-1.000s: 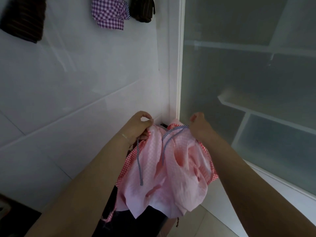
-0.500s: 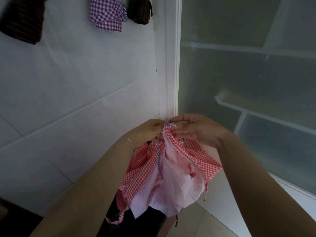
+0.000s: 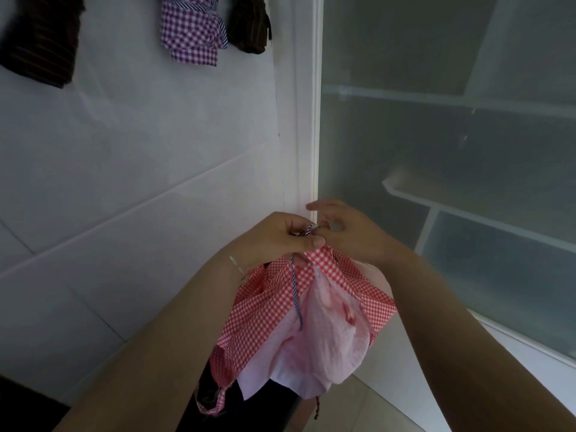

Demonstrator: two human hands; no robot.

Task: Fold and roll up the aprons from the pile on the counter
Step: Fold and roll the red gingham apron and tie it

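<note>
Both hands meet at the top of a red-and-white gingham apron [image 3: 311,294], held up in the air in front of a white wall [image 3: 124,182] and the white door frame [image 3: 304,135] beside a frosted glass panel [image 3: 436,151]. The left hand [image 3: 280,236] is closed, fingers curled and thumb pressed across, pinching the gathered top edge of the cloth together with a blue-and-white striped cord [image 3: 294,294]; 1 short end of that cord pokes out between the 2 hands, and a longer length hangs down the front of the fabric. The right hand [image 3: 349,232] touches the left at the same bunched spot; its thumb and nearest fingers seem to nip the cord end, though the outer fingers are spread and blurred, so how firmly it holds is hard to read. Below the hands the apron droops in loose folds, its pale pink reverse side billowing out in the middle with the checked side framing it left and right. A checked tie strap [image 3: 215,400] dangles at the lower left over something dark underneath. High on the wall sit 3 rolled bundles: a dark striped one [image 3: 40,42] at the left, a purple gingham one [image 3: 193,32], and a dark brown one [image 3: 249,23] just beside it.
</note>
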